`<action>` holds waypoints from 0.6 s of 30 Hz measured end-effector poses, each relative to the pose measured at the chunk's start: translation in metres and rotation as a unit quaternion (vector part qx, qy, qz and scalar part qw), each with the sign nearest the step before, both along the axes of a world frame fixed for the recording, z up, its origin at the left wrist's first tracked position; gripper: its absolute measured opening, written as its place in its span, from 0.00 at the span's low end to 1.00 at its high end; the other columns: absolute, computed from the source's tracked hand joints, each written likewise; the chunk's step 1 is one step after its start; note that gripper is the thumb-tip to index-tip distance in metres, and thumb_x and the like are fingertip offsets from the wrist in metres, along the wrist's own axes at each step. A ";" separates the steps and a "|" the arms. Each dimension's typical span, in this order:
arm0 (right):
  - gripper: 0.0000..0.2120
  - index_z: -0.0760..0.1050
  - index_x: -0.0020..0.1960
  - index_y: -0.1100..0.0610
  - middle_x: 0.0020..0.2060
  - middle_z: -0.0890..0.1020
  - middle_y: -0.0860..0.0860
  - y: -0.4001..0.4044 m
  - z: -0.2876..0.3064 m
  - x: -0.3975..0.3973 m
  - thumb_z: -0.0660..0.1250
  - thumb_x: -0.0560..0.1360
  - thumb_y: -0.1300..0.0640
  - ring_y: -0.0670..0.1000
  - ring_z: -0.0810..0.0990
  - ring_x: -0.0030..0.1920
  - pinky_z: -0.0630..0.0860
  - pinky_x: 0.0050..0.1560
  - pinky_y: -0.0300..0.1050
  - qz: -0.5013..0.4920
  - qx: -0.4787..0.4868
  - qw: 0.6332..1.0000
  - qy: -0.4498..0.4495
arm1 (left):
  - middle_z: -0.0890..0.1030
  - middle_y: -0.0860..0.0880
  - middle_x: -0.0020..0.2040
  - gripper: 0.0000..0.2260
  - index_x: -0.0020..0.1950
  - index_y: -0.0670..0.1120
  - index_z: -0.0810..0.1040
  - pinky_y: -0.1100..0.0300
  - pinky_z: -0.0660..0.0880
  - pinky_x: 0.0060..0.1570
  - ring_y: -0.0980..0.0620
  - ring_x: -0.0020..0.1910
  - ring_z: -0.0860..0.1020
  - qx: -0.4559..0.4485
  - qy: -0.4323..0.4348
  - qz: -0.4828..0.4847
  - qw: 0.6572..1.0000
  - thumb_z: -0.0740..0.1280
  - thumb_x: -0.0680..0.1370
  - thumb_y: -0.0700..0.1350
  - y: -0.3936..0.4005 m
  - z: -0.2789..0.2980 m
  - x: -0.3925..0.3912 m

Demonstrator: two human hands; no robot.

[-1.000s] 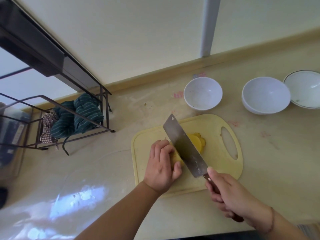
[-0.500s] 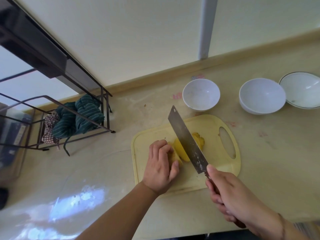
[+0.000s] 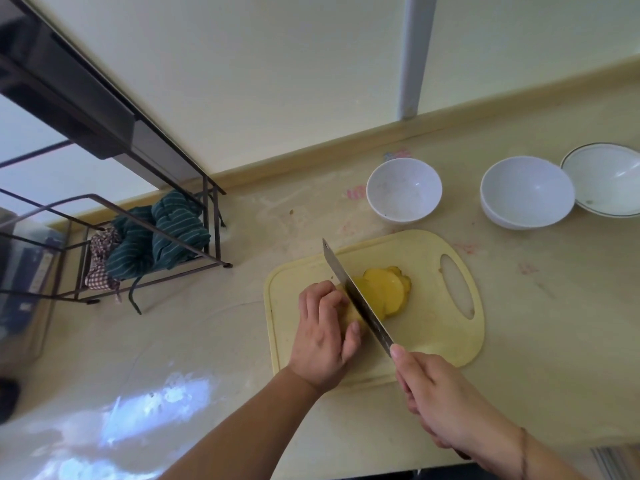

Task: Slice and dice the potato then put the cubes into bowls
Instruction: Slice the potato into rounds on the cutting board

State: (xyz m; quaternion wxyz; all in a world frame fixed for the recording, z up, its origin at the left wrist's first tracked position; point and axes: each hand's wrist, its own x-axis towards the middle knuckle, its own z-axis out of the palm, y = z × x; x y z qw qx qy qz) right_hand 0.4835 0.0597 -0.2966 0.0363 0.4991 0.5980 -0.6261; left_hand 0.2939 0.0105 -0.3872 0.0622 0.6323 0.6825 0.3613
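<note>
The potato (image 3: 379, 294) is lying on the yellow cutting board (image 3: 429, 327), its uncut end sitting under your left hand (image 3: 323, 336), which is clamping it. Your right hand (image 3: 446, 403) is gripping the cleaver (image 3: 356, 296), which is cutting between hand and slices. Three white bowls (image 3: 526, 192) are standing beyond.

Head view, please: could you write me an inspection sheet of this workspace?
Surface: beige counter, stained; yellow board on it.
Job's things: potato on the board, slices fanned right of the knife; three bowls behind, no potato in them.
Clutter: wire rack holding cloths.
Grippers: left hand steadies the potato; right hand grips the knife.
Cables: nothing seen.
Surroundings: pale wall, vertical pipe.
</note>
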 end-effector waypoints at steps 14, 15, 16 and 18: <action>0.24 0.65 0.37 0.55 0.26 0.64 0.50 0.020 0.015 -0.003 0.52 0.78 0.35 0.49 0.58 0.23 0.57 0.24 0.39 -0.061 -0.147 0.986 0.051 | 0.68 0.47 0.60 0.16 0.60 0.44 0.68 0.53 0.70 0.62 0.44 0.59 0.69 -0.007 0.014 -0.009 1.000 0.53 0.85 0.56 -0.002 0.004 -0.001; 0.24 0.65 0.37 0.55 0.26 0.64 0.50 0.019 0.019 -0.002 0.52 0.78 0.35 0.49 0.58 0.23 0.57 0.24 0.39 -0.059 -0.140 0.987 0.052 | 0.68 0.47 0.60 0.16 0.60 0.44 0.68 0.53 0.70 0.62 0.44 0.59 0.69 -0.007 0.014 -0.010 1.000 0.54 0.85 0.56 -0.002 0.003 -0.001; 0.25 0.65 0.37 0.55 0.26 0.64 0.50 0.017 0.023 -0.001 0.52 0.77 0.34 0.48 0.58 0.23 0.57 0.24 0.39 -0.054 -0.126 0.989 0.053 | 0.68 0.47 0.60 0.15 0.60 0.44 0.68 0.53 0.70 0.62 0.44 0.59 0.69 -0.004 0.015 -0.010 1.000 0.54 0.85 0.56 -0.002 0.003 -0.001; 0.26 0.65 0.36 0.55 0.24 0.65 0.48 0.013 0.033 0.001 0.51 0.74 0.33 0.45 0.60 0.21 0.58 0.23 0.38 -0.030 -0.072 0.996 0.048 | 0.68 0.46 0.59 0.15 0.60 0.44 0.68 0.51 0.70 0.62 0.43 0.59 0.70 0.004 0.017 -0.010 1.000 0.55 0.85 0.55 -0.001 0.001 -0.001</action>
